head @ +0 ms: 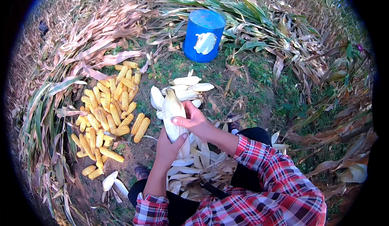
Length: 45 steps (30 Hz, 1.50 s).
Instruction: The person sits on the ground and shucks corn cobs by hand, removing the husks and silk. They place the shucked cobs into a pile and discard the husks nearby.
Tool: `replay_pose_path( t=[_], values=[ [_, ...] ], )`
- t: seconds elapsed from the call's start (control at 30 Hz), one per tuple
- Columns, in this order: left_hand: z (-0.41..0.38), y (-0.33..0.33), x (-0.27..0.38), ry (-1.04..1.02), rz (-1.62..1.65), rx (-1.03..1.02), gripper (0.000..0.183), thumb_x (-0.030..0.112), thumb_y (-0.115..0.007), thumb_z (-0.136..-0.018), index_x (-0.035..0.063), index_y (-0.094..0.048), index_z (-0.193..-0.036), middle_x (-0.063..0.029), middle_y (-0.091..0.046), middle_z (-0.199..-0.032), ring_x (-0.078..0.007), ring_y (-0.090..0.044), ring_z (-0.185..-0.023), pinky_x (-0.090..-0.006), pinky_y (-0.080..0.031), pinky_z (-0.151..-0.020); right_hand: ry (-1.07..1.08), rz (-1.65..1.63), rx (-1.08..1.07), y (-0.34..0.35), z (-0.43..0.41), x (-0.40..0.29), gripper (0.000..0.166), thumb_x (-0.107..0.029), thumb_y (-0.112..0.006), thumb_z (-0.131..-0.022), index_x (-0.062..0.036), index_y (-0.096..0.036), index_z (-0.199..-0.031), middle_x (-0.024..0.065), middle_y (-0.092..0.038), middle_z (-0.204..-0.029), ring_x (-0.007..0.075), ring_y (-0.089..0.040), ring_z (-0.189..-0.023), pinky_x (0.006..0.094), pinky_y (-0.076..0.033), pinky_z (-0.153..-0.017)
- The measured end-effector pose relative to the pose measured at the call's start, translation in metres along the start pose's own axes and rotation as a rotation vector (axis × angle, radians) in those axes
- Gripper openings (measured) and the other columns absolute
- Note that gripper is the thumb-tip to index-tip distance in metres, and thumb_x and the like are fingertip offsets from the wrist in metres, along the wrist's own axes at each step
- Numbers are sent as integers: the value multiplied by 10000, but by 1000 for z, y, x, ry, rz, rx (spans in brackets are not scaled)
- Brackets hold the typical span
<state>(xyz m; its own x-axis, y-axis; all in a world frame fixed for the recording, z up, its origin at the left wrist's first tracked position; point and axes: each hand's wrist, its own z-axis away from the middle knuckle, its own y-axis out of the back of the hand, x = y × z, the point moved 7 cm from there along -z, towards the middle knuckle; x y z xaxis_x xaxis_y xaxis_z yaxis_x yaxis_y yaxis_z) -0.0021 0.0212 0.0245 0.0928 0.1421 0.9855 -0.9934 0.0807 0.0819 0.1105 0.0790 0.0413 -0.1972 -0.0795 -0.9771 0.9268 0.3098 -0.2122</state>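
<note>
My left hand [169, 147] and my right hand [194, 119] both hold a corn ear in its pale husk [173, 112]. The left one grips its lower part from the left, while the right one has its thumb across the upper part. Just beyond the ear lie several more ears in white husks [189, 88] on the ground. A pile of husked yellow corn cobs [104, 110] is to the left. Stripped husks [206, 165] are heaped between my legs.
An upturned blue bucket [200, 34] with a pale torn patch stands at the far middle. Dry corn stalks and leaves [103, 37] lie in an arc around the spot, greener [240, 10] at the far side. Loose husk pieces [110, 182] lie near my left shoe [141, 172].
</note>
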Motion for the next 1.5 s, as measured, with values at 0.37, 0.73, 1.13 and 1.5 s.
replay_pose_path(
  t=[0.37,0.73,1.13,1.5],
  values=[
    [-29,-51,-22,250,682,-73,556,168,-658,-841,14,-400,-1309,-94,-538,-1185,-201,-551,-1061,-357,-451,-909,52,75,101,33,-8,13,279,-306,-555,-930,-30,-538,-964,-1,-529,-861,60,-449,-795,226,-395,-710],
    [-45,-47,-44,448,1115,175,572,366,-580,-893,30,-394,-1317,-84,-550,-1173,-239,-552,-1073,-391,-440,-950,-246,-239,325,63,-16,23,262,-298,-492,-956,-57,-542,-866,56,-619,-908,111,-556,-795,274,-463,-742],
    [-52,-33,-43,340,990,252,563,297,-663,-847,11,-433,-1274,-110,-560,-1156,-212,-567,-1040,-373,-469,-899,-118,113,94,35,-13,32,116,-124,-591,-878,-17,-559,-848,-34,-499,-724,31,-429,-669,206,-379,-599],
    [-53,-36,-79,426,1041,387,543,292,-717,-805,32,-475,-1216,-99,-592,-1113,-224,-612,-962,-441,-516,-773,128,-34,111,22,-1,-7,42,-83,-567,-914,-41,-565,-918,-36,-556,-834,28,-479,-761,191,-404,-700]
  ],
)
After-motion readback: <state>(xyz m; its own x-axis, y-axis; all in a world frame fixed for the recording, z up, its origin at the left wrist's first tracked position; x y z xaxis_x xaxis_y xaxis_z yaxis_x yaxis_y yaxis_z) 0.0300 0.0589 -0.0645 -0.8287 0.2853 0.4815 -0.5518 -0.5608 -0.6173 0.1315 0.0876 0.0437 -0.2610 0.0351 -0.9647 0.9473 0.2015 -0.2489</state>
